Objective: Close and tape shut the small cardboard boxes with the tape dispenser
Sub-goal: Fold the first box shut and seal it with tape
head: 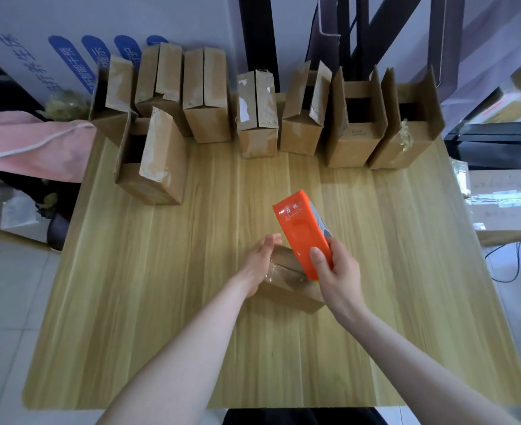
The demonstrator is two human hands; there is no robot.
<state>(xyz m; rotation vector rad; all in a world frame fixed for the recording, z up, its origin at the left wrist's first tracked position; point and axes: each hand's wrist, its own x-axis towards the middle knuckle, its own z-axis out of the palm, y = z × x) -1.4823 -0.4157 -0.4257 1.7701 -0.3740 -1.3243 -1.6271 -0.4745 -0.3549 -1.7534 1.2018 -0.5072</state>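
A small cardboard box lies on the wooden table near its middle, flaps down, with clear tape across its top seam. My left hand rests against the box's left side, fingers straight. My right hand grips an orange tape dispenser, whose lower end sits over the box's right part. Several more small boxes stand along the table's far edge, some with flaps standing open, such as one at the right, and some with flaps folded together, such as one at the left.
One open box stands forward of the row at the left. A pink cloth lies beyond the table's left edge. Shelving with cartons stands to the right. A white printed board and dark posts rise behind the boxes.
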